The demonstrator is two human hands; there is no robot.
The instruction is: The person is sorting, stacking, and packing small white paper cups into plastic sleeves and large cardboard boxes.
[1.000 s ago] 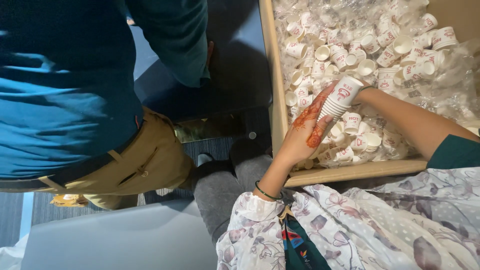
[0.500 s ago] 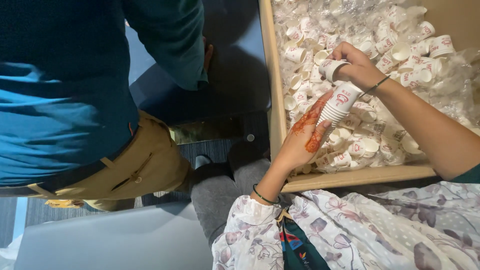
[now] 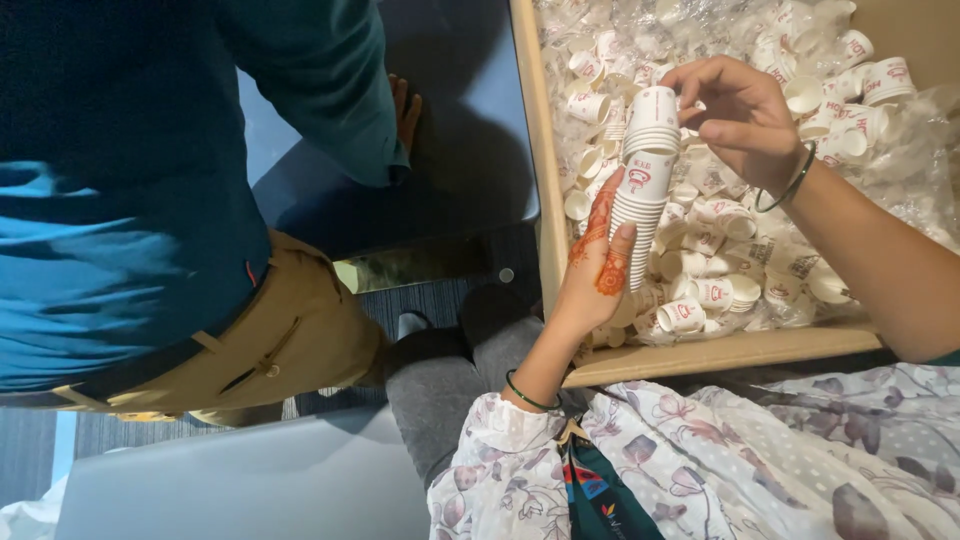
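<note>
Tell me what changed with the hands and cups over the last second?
The right hand came in over the box and took hold of the top of the stack of paper cups. The left hand still grips the stack's lower part. The person in the teal shirt stays alongside.

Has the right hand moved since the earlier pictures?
Yes. The right hand came in over the box and now grips the top of the cup stack held by the left hand.

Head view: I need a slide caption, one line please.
Left hand holds a cup stack over a box of loose cups; right hand grips its top.
</note>
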